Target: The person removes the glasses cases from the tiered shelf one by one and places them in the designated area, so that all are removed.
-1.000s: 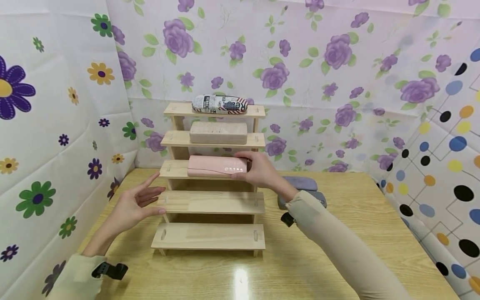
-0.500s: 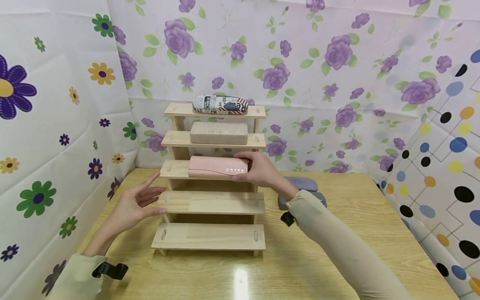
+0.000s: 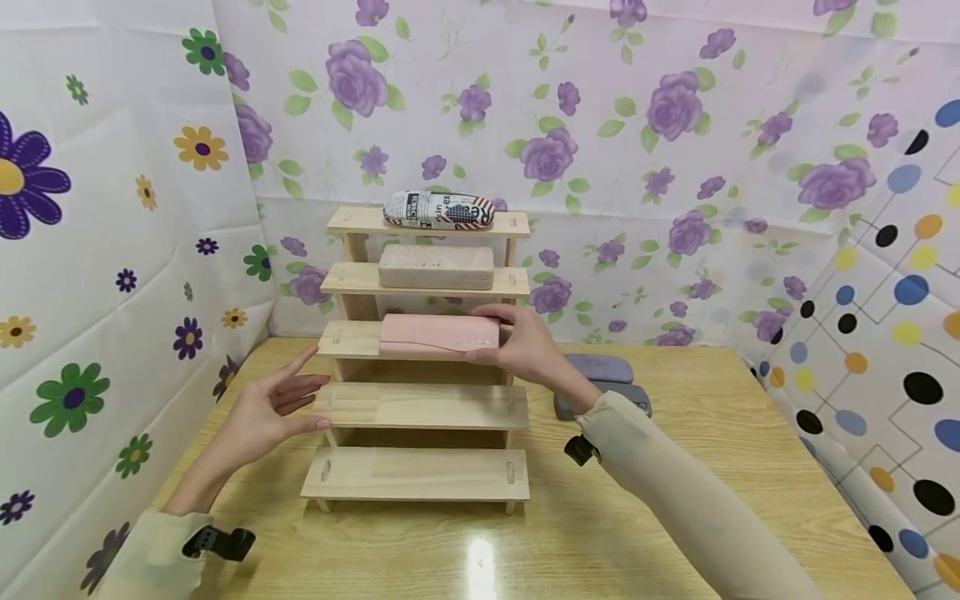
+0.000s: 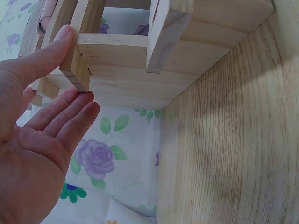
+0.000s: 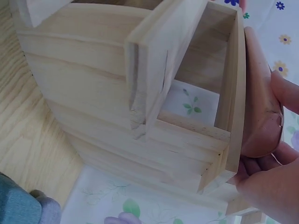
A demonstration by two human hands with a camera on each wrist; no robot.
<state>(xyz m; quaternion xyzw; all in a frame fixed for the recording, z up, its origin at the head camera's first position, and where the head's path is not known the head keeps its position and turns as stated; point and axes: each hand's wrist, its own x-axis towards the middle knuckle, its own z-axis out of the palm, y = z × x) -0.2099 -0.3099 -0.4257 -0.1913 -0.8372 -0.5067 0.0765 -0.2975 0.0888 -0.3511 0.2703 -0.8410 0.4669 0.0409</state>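
In the head view, a pink glasses case (image 3: 427, 332) lies on the middle tier of a wooden stepped rack (image 3: 450, 406). My right hand (image 3: 521, 343) pinches its right end, thumb in front and fingers behind. The right wrist view shows the case (image 5: 261, 98) end-on against the board, held by my right hand (image 5: 275, 182). At the rack's left side, my left hand (image 3: 266, 410) holds the end of a tier. From the left wrist, my left hand (image 4: 37, 144) has its thumb on one edge of the board and its fingertips on the other.
A newsprint-patterned case (image 3: 438, 210) sits on the top tier, and a beige case (image 3: 437, 267) on the tier below it. Right of the rack, a purple case (image 3: 600, 367) and a grey case (image 3: 626, 398) lie on the wood-grain table (image 3: 675, 483). Patterned cloth hangs around.
The pink glasses case has shifted slightly to the right along its tier, with my right hand still gripping its end. My left hand has stayed in place.
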